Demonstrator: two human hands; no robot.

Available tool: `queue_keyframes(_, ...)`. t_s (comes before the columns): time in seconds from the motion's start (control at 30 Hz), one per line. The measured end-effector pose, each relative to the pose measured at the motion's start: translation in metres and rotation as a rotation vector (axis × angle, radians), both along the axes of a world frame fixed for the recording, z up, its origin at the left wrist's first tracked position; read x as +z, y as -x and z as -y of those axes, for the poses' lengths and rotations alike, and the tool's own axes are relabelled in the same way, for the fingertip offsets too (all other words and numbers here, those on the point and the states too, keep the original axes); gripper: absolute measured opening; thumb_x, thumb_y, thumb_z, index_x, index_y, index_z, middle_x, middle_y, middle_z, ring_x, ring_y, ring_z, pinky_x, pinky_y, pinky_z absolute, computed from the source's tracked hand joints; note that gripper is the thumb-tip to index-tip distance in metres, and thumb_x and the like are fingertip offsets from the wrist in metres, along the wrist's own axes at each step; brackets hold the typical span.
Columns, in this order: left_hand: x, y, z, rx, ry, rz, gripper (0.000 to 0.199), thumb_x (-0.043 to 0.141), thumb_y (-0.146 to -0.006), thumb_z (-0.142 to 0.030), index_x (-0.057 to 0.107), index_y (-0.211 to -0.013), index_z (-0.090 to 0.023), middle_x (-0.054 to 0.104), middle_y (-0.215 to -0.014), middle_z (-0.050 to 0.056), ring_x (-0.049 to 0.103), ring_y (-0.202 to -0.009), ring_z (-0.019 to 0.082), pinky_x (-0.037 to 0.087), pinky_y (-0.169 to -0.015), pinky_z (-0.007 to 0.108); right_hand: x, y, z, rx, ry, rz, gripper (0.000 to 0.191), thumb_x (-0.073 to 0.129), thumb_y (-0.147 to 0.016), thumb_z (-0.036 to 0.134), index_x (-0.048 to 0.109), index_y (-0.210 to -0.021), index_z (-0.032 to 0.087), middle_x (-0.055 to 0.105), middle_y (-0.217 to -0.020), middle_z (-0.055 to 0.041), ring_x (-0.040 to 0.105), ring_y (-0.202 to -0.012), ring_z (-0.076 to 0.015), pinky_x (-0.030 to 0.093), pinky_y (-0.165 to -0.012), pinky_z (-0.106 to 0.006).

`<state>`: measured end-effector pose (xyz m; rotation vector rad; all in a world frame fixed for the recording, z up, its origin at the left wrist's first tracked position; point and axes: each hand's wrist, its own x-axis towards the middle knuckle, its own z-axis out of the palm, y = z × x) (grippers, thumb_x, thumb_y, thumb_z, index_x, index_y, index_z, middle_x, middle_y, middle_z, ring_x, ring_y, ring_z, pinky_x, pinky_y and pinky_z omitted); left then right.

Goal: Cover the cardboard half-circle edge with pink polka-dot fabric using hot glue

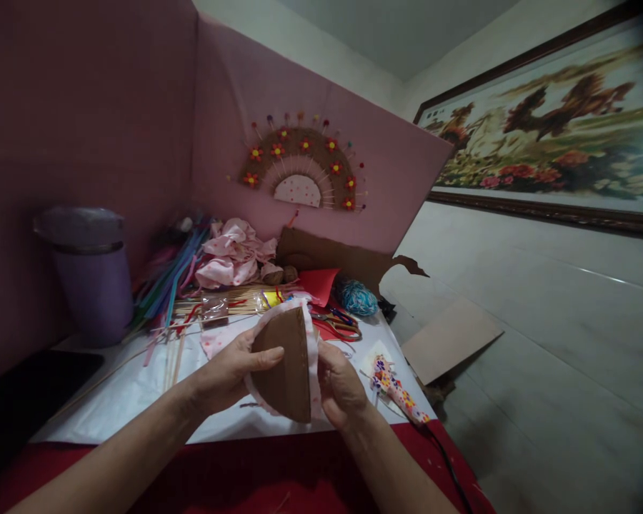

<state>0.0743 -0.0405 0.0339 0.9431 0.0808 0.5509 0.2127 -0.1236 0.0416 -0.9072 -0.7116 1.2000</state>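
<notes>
A half-round piece of brown cardboard (286,364) is held up above the table, its straight edge on the right. Pink dotted fabric (313,357) lies behind it and shows past its rim. My left hand (246,364) grips the curved side, thumb flat on the cardboard and fingers hidden behind. At the straight edge, my right hand (340,378) has curled fingers against the fabric border; their tips are partly hidden. Just beyond the piece are scissors (337,330). To the right rests a hot glue gun (396,389) with a flower-patterned cover.
Crumpled pink fabric (233,253), pipe cleaners (174,264), wooden sticks (241,300), red paper (318,285) and blue yarn (358,296) crowd the back. A purple bin (93,285) stands left. A pink board (321,86) carries a flowered half-ring. A black cord (450,464) runs off the front right.
</notes>
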Motion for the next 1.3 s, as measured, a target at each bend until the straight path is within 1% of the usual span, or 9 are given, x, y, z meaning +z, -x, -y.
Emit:
queue_keyframes(0.2,0.003,0.000,0.002,0.007,-0.028,-0.013,0.049,0.069,-0.076,-0.016,0.058,-0.122,-0.028,0.068,-0.107,0.005,0.064,-0.092,0.021,0.049,-0.081,0.029,0.002,0.003,0.002,0.016,-0.004,0.065,0.026,0.061,-0.076,0.034,0.073,-0.089,0.015,0.074,-0.083,-0.0060,0.066,-0.080,-0.0226,0.051,-0.074,-0.033)
queue_keyframes(0.33,0.001,0.000,0.002,-0.009,-0.017,-0.009,0.054,0.068,-0.076,-0.015,0.054,-0.126,-0.030,0.068,-0.108,0.005,0.065,-0.092,0.020,0.049,-0.081,0.030,0.000,0.004,0.003,-0.004,0.029,0.062,0.028,0.062,-0.074,0.036,0.073,-0.089,0.015,0.073,-0.081,-0.0069,0.067,-0.078,-0.0237,0.052,-0.072,-0.034)
queue_keyframes(0.47,-0.002,-0.001,0.000,-0.027,-0.008,-0.015,0.059,0.069,-0.076,-0.015,0.051,-0.129,-0.030,0.070,-0.104,0.006,0.065,-0.089,0.020,0.050,-0.080,0.029,-0.003,0.006,0.003,0.072,0.087,0.020,0.030,0.059,-0.076,0.038,0.072,-0.088,0.014,0.073,-0.076,-0.0086,0.068,-0.075,-0.0250,0.053,-0.068,-0.036)
queue_keyframes(0.67,-0.004,-0.002,0.000,-0.029,0.008,-0.035,0.054,0.071,-0.074,-0.016,0.055,-0.125,-0.027,0.071,-0.101,0.006,0.067,-0.087,0.021,0.050,-0.078,0.029,-0.002,0.010,0.005,0.051,-0.009,-0.021,0.024,0.068,-0.071,0.035,0.071,-0.087,0.016,0.073,-0.075,-0.0058,0.069,-0.073,-0.0235,0.052,-0.068,-0.035)
queue_keyframes(0.77,-0.004,-0.002,0.000,-0.024,0.013,-0.037,0.050,0.071,-0.074,-0.017,0.058,-0.122,-0.025,0.071,-0.103,0.007,0.067,-0.087,0.021,0.050,-0.078,0.029,-0.004,0.012,0.005,0.013,-0.015,0.007,0.030,0.071,-0.070,0.042,0.071,-0.088,0.018,0.073,-0.075,-0.0053,0.068,-0.072,-0.0234,0.052,-0.066,-0.035)
queue_keyframes(0.93,-0.004,-0.003,0.001,-0.007,0.020,-0.053,0.044,0.072,-0.072,-0.017,0.063,-0.115,-0.023,0.072,-0.098,0.008,0.067,-0.085,0.021,0.051,-0.078,0.029,-0.011,0.008,0.004,-0.073,-0.048,0.214,0.042,0.062,-0.075,0.058,0.072,-0.085,0.018,0.069,-0.067,-0.0045,0.065,-0.069,-0.0228,0.050,-0.063,-0.034)
queue_keyframes(1.1,-0.005,-0.005,0.003,0.020,0.031,-0.053,0.040,0.073,-0.072,-0.017,0.064,-0.111,-0.022,0.072,-0.095,0.007,0.067,-0.083,0.020,0.050,-0.076,0.028,-0.018,0.001,0.001,-0.199,-0.099,0.519,0.046,0.052,-0.083,0.058,0.067,-0.072,0.017,0.063,-0.068,-0.0027,0.057,-0.069,-0.0180,0.045,-0.060,-0.027)
queue_keyframes(1.2,-0.005,-0.007,0.004,0.040,0.021,-0.047,0.047,0.073,-0.071,-0.017,0.062,-0.116,-0.023,0.072,-0.094,0.007,0.067,-0.081,0.020,0.050,-0.075,0.028,-0.020,0.000,0.000,-0.272,-0.094,0.664,0.047,0.048,-0.086,0.058,0.058,-0.064,0.017,0.056,-0.065,-0.0008,0.048,-0.062,-0.0142,0.038,-0.053,-0.024)
queue_keyframes(1.3,-0.005,-0.008,0.005,0.073,0.003,-0.061,0.053,0.074,-0.071,-0.018,0.059,-0.121,-0.024,0.072,-0.095,0.007,0.067,-0.081,0.020,0.050,-0.074,0.028,-0.022,0.000,-0.001,-0.373,-0.101,0.828,0.047,0.044,-0.089,0.054,0.052,-0.060,0.019,0.048,-0.060,0.0013,0.041,-0.058,-0.0128,0.032,-0.051,-0.024)
